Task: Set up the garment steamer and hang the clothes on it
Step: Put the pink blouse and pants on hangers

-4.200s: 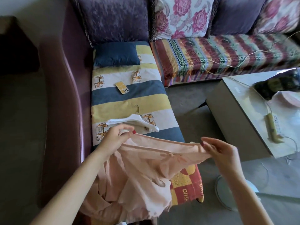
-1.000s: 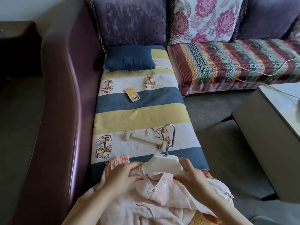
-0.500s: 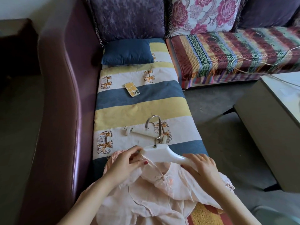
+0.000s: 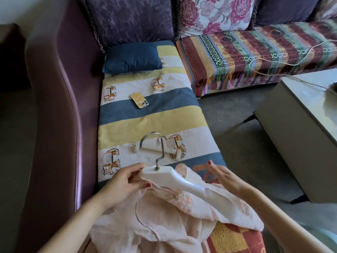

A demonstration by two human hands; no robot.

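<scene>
In the head view, the left hand (image 4: pixel 122 183) gripped the near end of a white plastic hanger (image 4: pixel 171 179) at about 6 o'clock, its fingers and thumb curled around the hanger's left shoulder together with a fold of the pale pink garment (image 4: pixel 164 216). The hanger's right arm was tucked inside the garment's neck opening, while its metal hook (image 4: pixel 158 148) rose toward 12 o'clock. The right hand (image 4: pixel 224 177) sat just beside the hanger at 5 o'clock with its fingers straight and spread, holding nothing, the palm against the garment's collar. The garment spilled down toward the bottom edge over a red and yellow patterned cloth (image 4: pixel 235 238). Just past the hook, a second white clip hanger (image 4: pixel 156 148) lay flat on the striped elephant-print cover (image 4: pixel 145 121) of the sofa seat. Farther toward 12 o'clock lay a phone (image 4: pixel 139 100) in a yellow case, and beyond it a navy pillow (image 4: pixel 133 58). At 3 o'clock stood a low table (image 4: pixel 291 125), with a white cable (image 4: pixel 273 61) trailing across the neighbouring seat.
</scene>
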